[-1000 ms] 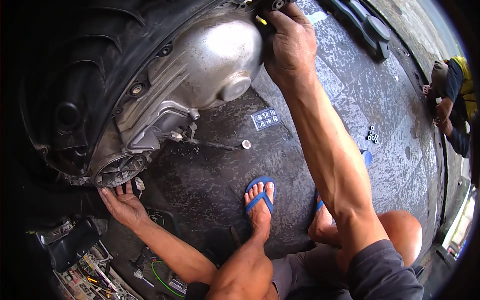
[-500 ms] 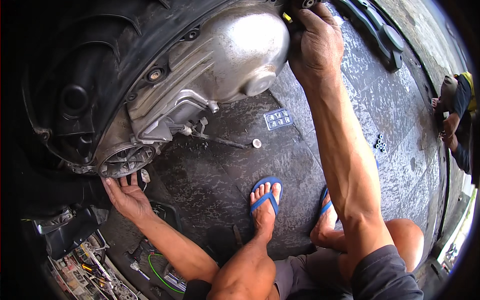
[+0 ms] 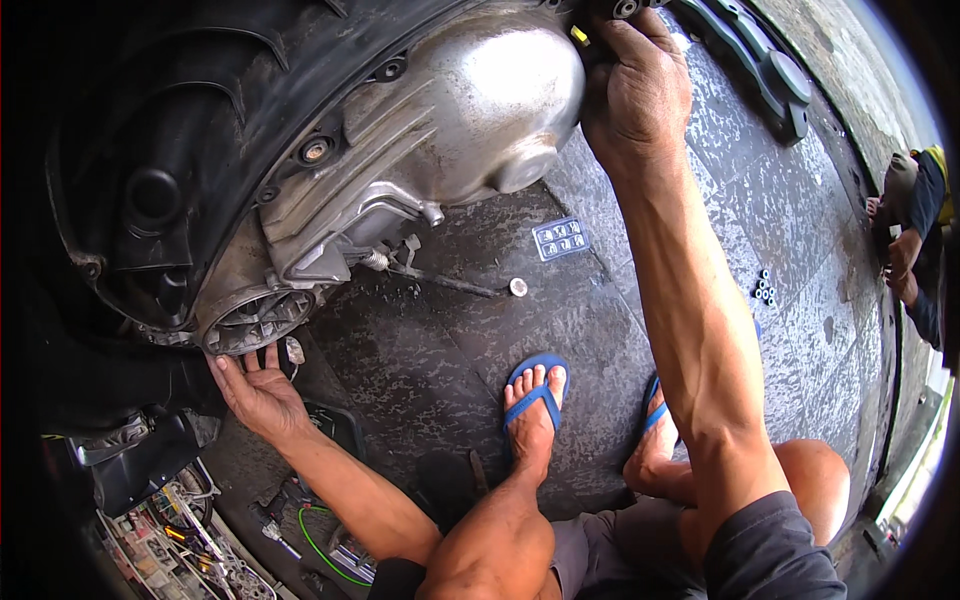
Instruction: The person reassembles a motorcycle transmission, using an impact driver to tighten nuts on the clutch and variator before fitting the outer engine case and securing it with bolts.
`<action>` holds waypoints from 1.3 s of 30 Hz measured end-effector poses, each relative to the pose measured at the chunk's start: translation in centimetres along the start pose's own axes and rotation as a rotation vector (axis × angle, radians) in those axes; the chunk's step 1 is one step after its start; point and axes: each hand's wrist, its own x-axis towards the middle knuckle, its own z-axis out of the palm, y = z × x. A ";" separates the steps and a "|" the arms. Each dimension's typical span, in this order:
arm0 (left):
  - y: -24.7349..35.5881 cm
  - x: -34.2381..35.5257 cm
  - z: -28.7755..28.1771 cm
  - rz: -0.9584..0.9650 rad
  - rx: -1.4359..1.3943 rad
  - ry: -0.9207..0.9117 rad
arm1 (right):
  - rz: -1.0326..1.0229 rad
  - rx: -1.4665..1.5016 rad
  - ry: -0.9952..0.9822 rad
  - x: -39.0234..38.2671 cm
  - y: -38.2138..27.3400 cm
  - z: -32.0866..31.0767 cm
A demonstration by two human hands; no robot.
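A large silver metal engine case point(image 3: 480, 100) fills the upper view beside a black plastic housing point(image 3: 130, 170), with a round ribbed opening point(image 3: 262, 322) at its lower left. My left hand point(image 3: 258, 392) is palm up beneath that opening, fingertips holding its lower rim. My right hand point(image 3: 640, 95) is closed round a dark part with a bushing point(image 3: 627, 8) at the case's upper right end; what exactly its fingers grip is hidden. A small yellow piece point(image 3: 580, 36) shows beside it.
Marked floor tiles point(image 3: 420, 350) bear a small compartment tray point(image 3: 562, 238), a washer point(image 3: 518, 287), several nuts point(image 3: 764, 290) and a black arm piece point(image 3: 780, 80). Tools point(image 3: 285, 530) and parts point(image 3: 175, 540) lie lower left. A co-worker point(image 3: 915, 240) crouches at right. My sandalled feet point(image 3: 535, 400) are below.
Both hands and the case have shifted right and slightly upward in the picture, along with a smaller shift of the whole view. Both grips look unchanged.
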 end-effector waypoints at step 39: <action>0.2 0.0 -0.2 0.009 0.039 -0.011 | 0.007 0.013 0.024 0.2 0.7 -0.5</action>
